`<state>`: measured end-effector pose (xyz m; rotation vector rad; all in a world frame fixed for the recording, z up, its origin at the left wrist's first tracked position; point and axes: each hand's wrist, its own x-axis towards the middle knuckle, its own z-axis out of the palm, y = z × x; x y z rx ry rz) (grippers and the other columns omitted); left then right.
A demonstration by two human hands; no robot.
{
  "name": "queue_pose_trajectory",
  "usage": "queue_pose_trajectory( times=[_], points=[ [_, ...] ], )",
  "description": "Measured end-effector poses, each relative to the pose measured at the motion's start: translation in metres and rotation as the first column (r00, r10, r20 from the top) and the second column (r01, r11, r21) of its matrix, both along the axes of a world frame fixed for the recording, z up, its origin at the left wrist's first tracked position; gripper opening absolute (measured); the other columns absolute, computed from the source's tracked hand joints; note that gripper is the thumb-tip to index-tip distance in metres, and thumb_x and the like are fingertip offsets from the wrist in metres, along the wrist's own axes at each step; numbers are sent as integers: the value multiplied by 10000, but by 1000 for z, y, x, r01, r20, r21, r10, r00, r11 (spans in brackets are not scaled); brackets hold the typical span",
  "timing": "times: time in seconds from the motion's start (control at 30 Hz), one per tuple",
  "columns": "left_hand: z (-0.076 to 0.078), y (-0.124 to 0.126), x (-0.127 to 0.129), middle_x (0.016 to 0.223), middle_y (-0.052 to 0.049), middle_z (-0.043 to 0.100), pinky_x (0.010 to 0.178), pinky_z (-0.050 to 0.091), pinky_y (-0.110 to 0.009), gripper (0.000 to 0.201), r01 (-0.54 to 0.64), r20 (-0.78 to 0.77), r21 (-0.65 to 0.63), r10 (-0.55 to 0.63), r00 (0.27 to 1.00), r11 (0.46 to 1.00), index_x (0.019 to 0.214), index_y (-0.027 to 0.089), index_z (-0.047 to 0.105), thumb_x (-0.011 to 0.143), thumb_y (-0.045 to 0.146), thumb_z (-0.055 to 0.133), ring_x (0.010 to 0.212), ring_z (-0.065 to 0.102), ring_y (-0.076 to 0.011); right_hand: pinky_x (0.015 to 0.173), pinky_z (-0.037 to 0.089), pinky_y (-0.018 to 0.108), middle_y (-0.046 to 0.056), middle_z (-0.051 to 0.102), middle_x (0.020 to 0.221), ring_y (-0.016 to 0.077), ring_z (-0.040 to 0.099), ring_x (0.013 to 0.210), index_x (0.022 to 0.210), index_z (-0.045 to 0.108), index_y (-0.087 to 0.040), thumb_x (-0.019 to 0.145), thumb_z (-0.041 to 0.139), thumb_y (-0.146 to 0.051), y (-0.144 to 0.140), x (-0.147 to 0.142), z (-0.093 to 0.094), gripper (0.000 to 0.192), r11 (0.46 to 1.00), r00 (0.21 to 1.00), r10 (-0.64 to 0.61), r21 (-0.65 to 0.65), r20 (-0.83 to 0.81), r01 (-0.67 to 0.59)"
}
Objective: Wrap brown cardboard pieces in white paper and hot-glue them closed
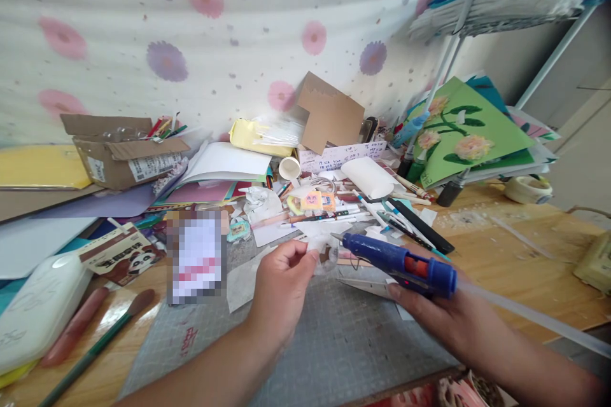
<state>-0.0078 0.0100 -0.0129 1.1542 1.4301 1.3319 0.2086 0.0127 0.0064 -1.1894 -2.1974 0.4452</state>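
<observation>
In my right hand is a blue hot glue gun, its nozzle pointing left and a long glue stick trailing from its back end. My left hand pinches a small piece of thin whitish paper or tissue between thumb and fingers. The nozzle tip is at or very near the right side of this piece; whether they touch I cannot tell. Below both hands lies a grey cutting mat. A pair of scissors rests partly under the glue gun.
Pens, paper scraps and a white paper roll crowd the middle. A cardboard box stands at the back left. A brush and a white case lie left. A green flower picture and tape roll are right.
</observation>
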Motion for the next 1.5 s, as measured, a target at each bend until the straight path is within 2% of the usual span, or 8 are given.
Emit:
queue_pose_trajectory(
  times=[0.13, 0.23, 0.3, 0.4, 0.63, 1.0, 1.3, 1.5],
  points=[
    [0, 0, 0, 609, 26, 533, 564, 361, -224, 191, 6, 3, -7, -6, 1000, 1000, 660, 176, 598, 770, 331, 585, 610, 468, -125, 600, 513, 292, 5, 610, 789, 180, 616, 746, 860, 520, -256, 846, 477, -287, -4, 2, 8, 55, 997, 998, 69, -45, -8, -69],
    [1, -1, 2, 599, 30, 525, 556, 358, -222, 194, 11, 1, -14, -11, 1000, 1000, 645, 175, 592, 769, 325, 585, 599, 461, -120, 726, 522, 312, 14, 636, 931, 185, 620, 856, 1058, 511, -284, 839, 489, -249, -8, -4, 16, 223, 988, 990, 138, -65, -28, -139],
    [2, -1, 2, 591, 31, 520, 549, 353, -222, 194, 16, -6, -20, -16, 1000, 1000, 643, 173, 594, 767, 323, 587, 591, 457, -119, 786, 511, 328, 37, 635, 1026, 206, 608, 938, 1117, 497, -282, 836, 488, -243, -9, -10, 18, 284, 983, 984, 168, -70, -50, -171],
    [4, -1, 4, 585, 34, 515, 545, 344, -222, 198, 20, -21, -20, -20, 1000, 1000, 639, 171, 596, 764, 324, 595, 587, 452, -116, 785, 506, 347, 61, 637, 1009, 226, 606, 920, 1047, 512, -261, 836, 482, -269, -8, -16, 17, 213, 980, 981, 178, -81, -71, -184],
    [2, -2, 2, 584, 38, 510, 532, 314, -220, 199, 22, -58, -5, -23, 998, 1000, 648, 171, 600, 781, 318, 579, 580, 430, -110, 683, 505, 333, 29, 604, 826, 203, 604, 771, 891, 496, -253, 836, 464, -271, -7, -17, 16, 66, 990, 992, 122, -73, 5, -122],
    [2, -2, 1, 567, 43, 482, 528, 299, -223, 220, 16, -62, -15, -17, 998, 1000, 627, 174, 565, 777, 335, 582, 565, 412, -112, 559, 475, 294, 2, 585, 709, 161, 569, 620, 800, 504, -236, 838, 472, -261, -6, -5, 10, 55, 999, 997, 9, 37, 81, -12],
    [3, -3, 2, 592, 37, 492, 561, 360, -225, 181, 22, 37, -34, -21, 999, 999, 620, 174, 569, 752, 296, 591, 597, 436, -121, 612, 501, 277, 1, 648, 818, 172, 625, 727, 911, 579, -248, 818, 519, -268, -5, 7, 6, 112, 1000, 999, -10, -27, 33, 11],
    [3, -1, 3, 597, 33, 512, 581, 397, -232, 172, 23, 68, -34, -20, 997, 999, 617, 175, 571, 741, 290, 601, 608, 462, -127, 595, 508, 287, 11, 639, 755, 167, 611, 669, 790, 572, -221, 826, 501, -301, -5, 6, 8, 113, 995, 1000, -15, -102, 0, 15]
  ],
)
